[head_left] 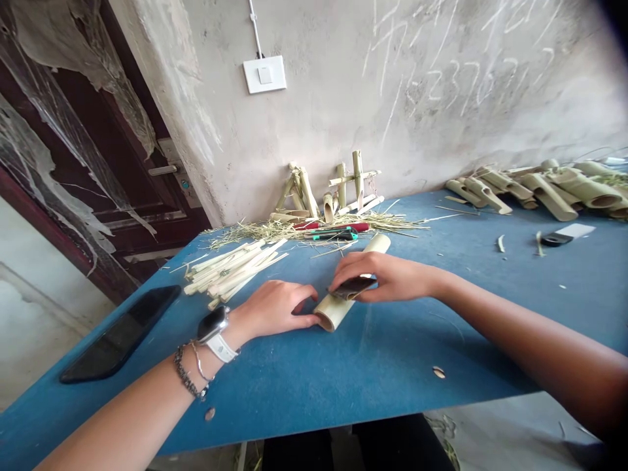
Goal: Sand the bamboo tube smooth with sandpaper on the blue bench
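The step in hand seems to be the smoothing of a bamboo tube [338,309], which lies slanted on the blue counter [392,373], between the two hands. The right hand [375,268] pinches a dark folded sheet [354,286], perhaps sandpaper, against the upper side of the tube. The left hand [277,307] is curved, with thumb and forefinger apart; the thumb appears to touch the near rim, but how firmly it steadies the tube I cannot tell. In my judgement, the next stroke calls for even pressure along the tube, and for the left hand to prevent it from rolling.

The middle of the tube is hidden under the right hand and the sheet. Behind the utility knife [333,233], a red object [362,227] is partly covered and difficult to identify. The pile of bamboo pieces [544,190] is cut off at the right edge.
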Demonstrator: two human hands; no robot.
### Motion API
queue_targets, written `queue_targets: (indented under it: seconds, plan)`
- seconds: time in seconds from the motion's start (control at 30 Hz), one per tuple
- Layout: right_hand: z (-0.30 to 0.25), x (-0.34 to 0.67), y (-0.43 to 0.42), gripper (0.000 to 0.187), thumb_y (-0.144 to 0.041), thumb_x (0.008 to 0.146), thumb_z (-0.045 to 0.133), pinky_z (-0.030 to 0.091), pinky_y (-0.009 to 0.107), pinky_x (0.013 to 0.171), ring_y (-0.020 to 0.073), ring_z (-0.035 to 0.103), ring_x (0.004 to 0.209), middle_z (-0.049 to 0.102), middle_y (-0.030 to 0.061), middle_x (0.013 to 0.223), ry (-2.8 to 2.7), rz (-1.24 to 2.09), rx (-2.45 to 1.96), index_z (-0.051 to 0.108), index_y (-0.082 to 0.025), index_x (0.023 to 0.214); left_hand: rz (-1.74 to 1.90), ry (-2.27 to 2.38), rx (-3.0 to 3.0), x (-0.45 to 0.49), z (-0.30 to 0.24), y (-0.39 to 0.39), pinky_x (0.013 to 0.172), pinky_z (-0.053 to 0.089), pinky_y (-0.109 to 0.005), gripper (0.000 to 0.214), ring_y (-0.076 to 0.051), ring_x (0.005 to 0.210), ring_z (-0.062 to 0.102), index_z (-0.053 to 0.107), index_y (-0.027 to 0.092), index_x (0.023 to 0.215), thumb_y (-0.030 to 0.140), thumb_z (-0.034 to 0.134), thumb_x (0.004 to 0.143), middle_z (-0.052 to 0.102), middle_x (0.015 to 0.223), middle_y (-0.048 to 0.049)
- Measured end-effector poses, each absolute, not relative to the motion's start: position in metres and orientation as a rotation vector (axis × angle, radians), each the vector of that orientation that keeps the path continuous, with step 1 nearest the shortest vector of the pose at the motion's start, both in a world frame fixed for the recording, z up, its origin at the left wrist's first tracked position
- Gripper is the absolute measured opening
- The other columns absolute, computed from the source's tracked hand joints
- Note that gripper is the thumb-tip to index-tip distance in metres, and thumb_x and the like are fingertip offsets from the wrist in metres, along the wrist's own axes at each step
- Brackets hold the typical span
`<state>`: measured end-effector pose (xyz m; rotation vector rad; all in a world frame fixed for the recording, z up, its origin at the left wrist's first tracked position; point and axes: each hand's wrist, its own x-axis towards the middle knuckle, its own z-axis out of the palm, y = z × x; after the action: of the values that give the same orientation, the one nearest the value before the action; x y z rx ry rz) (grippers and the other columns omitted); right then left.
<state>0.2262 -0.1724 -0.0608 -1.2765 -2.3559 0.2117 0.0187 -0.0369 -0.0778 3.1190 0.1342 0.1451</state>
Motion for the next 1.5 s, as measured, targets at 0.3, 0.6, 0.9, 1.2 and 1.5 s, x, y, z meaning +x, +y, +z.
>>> queue_targets:
  seconds: [0.3, 0.6, 0.9, 1.2, 1.5]
  plan:
    - [-0.067, 0.247, -0.171, 0.029, -0.008, 0.077, 0.052, 0.044, 0.033, 0.082, 0.019, 0.056, 0.09, 0.061, 0.0064, 0.096, -2.251, -0.011, -1.554, 0.063, -0.017, 0.102, 0.211, 0.187, 3.118, 0.02, -0.081, -0.039, 0.052, 0.027, -0.024, 0.016, -0.012, 0.059, 0.053, 0.058, 0.022, 0.08, 0.036, 0.053, 0.082, 0.059, 0.067, 0.0045]
    - [-0.069, 0.24, -0.169, 0.025, -0.012, 0.083, 0.052, 0.044, 0.036, 0.082, 0.0208, 0.055, 0.091, 0.059, 0.0082, 0.096, -2.237, -0.059, -1.62, 0.062, -0.017, 0.105, 0.241, 0.288, 3.154, 0.022, -0.082, -0.037, 0.054, 0.028, -0.025, 0.019, -0.015, 0.065, 0.058, 0.058, 0.02, 0.071, 0.027, 0.045, 0.085, 0.062, 0.071, 0.0005]
    - [-0.069, 0.213, -0.173, 0.041, -0.006, 0.076, 0.055, 0.044, 0.032, 0.081, 0.0201, 0.053, 0.093, 0.055, 0.008, 0.103, -2.368, -0.015, -1.486, 0.057, -0.019, 0.115, 0.248, 0.376, 3.179, 0.023, -0.085, -0.034, 0.055, 0.03, -0.024, 0.018, -0.018, 0.074, 0.062, 0.063, 0.022, 0.079, 0.026, 0.047, 0.086, 0.067, 0.079, -0.0008]
    - [-0.073, 0.209, -0.171, 0.032, -0.03, 0.088, 0.052, 0.044, 0.037, 0.077, 0.0232, 0.05, 0.088, 0.056, 0.011, 0.098, -2.468, -0.317, -1.544, 0.057, -0.013, 0.115, 0.24, 0.424, 3.22, 0.024, -0.082, -0.036, 0.051, 0.025, -0.025, 0.026, -0.016, 0.064, 0.059, 0.06, 0.019, 0.066, 0.024, 0.045, 0.087, 0.064, 0.068, -0.0013]
    - [-0.081, 0.215, -0.167, 0.041, -0.037, 0.091, 0.047, 0.045, 0.042, 0.081, 0.027, 0.05, 0.095, 0.057, 0.0153, 0.109, -2.422, -0.401, -1.593, 0.054, -0.01, 0.12, 0.211, 0.366, 3.231, 0.023, -0.083, -0.032, 0.052, 0.029, -0.025, 0.027, -0.016, 0.066, 0.059, 0.06, 0.019, 0.069, 0.026, 0.042, 0.088, 0.064, 0.074, -0.002]
